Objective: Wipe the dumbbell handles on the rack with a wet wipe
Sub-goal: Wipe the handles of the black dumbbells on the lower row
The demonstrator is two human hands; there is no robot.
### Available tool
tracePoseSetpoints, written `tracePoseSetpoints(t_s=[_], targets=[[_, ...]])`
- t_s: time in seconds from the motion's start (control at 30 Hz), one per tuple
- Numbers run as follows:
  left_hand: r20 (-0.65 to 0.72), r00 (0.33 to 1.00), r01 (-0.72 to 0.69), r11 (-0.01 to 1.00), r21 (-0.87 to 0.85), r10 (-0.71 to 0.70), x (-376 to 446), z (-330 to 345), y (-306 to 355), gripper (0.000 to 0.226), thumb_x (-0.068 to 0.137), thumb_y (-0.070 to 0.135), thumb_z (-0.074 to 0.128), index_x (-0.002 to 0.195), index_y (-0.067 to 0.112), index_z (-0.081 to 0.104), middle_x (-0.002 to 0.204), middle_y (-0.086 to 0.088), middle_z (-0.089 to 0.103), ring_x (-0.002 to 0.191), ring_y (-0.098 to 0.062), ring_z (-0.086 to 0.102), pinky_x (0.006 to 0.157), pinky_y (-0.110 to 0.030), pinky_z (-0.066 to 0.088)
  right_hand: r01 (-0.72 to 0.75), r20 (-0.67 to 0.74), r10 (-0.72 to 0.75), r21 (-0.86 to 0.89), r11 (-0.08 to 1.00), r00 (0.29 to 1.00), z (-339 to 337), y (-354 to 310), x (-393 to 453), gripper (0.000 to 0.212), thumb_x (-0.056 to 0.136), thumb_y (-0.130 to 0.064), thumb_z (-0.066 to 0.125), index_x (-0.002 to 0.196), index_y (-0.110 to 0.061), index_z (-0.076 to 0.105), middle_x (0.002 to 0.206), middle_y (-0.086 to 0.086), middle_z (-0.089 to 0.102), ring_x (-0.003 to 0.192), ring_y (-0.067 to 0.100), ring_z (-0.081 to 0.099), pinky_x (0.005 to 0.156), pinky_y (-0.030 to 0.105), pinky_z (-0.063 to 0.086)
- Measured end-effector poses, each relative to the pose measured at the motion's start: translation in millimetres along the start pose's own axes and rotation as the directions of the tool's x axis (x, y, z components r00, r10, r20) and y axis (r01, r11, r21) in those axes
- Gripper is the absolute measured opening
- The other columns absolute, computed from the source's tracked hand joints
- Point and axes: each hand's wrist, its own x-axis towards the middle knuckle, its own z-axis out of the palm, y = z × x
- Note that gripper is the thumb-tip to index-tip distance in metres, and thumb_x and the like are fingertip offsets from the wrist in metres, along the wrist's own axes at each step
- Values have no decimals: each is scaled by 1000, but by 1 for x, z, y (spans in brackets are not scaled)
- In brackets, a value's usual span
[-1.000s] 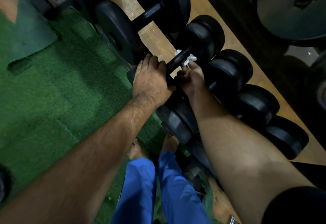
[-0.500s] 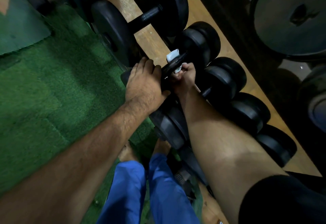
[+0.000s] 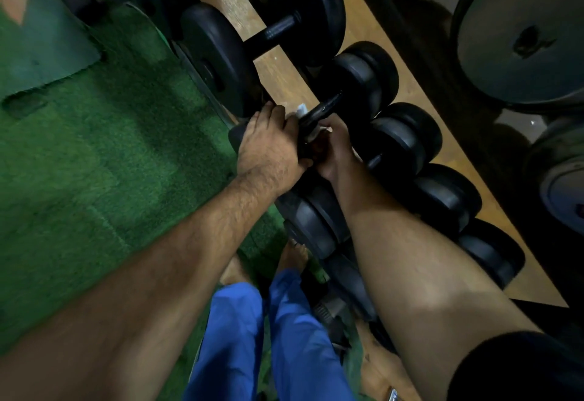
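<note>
Green turf floor (image 3: pixel 94 154) beside wooden rack (image 3: pixel 278 72), standing over it. Bracing near weight with left hand (image 3: pixel 271 151) closed over it, steadying the dumbbell handle (image 3: pixel 325 106). Wrapping wet wipe (image 3: pixel 301 109) around that handle with right hand (image 3: pixel 335 144), gripping to scrub.

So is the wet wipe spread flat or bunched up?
Bunched up. The wet wipe shows only as small white bits around the dumbbell handle, gripped by the right hand.
</note>
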Motion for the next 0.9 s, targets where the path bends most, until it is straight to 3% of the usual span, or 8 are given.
tracePoseSetpoints(t_s=[0.17,0.27,0.37,0.47,0.53,0.57,0.7,0.9], targets=[[15,1000,23,999,-49,-22,-8,-5,-5,97,76,49,73,150,7,25,158,-16,23,149,-29,15,123,-41,12,146,-169,-160,-93,985,973,-1,-11,12,21,97,-19,42,78,-19,50,66,3,56,59,19,50,51,21,45],[13,995,103,993,-49,-102,-20,-7,-6,104,79,47,71,154,4,13,161,-15,15,151,-27,9,123,-39,8,-73,-6,73,-90,993,997,1,-6,1,26,78,-32,48,62,-16,61,56,2,54,50,18,47,48,21,37],[23,994,112,993,-32,-112,-25,-6,-6,103,82,46,69,154,3,10,162,-14,12,151,-26,8,123,-38,7,-203,-1,215,-322,924,977,-8,-18,-7,29,78,-44,46,60,-21,44,47,-5,36,38,11,28,45,16,13],[35,993,114,993,-14,-113,-25,-8,-5,103,83,47,68,154,3,9,162,-14,10,151,-27,7,123,-38,7,-174,-40,170,-153,973,985,-8,-17,-4,27,81,-39,44,66,-17,49,48,-4,37,35,10,27,43,13,15],[43,992,116,993,-6,-115,-25,-8,-4,103,83,47,68,155,3,9,163,-14,10,151,-26,8,123,-38,7,-89,-15,89,14,996,996,-4,-10,-2,27,82,-34,40,87,-14,58,53,-4,40,33,7,29,37,11,19],[45,992,116,993,-3,-115,-25,-8,-4,103,83,47,68,155,4,9,163,-14,10,151,-26,8,123,-38,7,-76,-9,76,1,997,997,-4,-8,-3,29,83,-32,38,94,-14,57,55,-4,39,34,7,29,36,11,19],[70,989,130,991,4,-130,-23,-10,-2,103,83,47,68,155,4,7,163,-13,8,151,-26,7,123,-38,7,-180,82,207,-256,950,975,-21,-16,-20,26,84,-38,39,72,-17,47,51,-4,35,39,10,26,38,15,15],[36,988,149,989,-17,-148,-13,-11,0,103,79,51,69,153,3,17,160,-14,19,150,-26,12,123,-39,9,-134,61,142,-115,984,988,-18,-13,-4,24,77,-38,47,74,-14,51,51,0,40,38,14,30,40,18,21]])
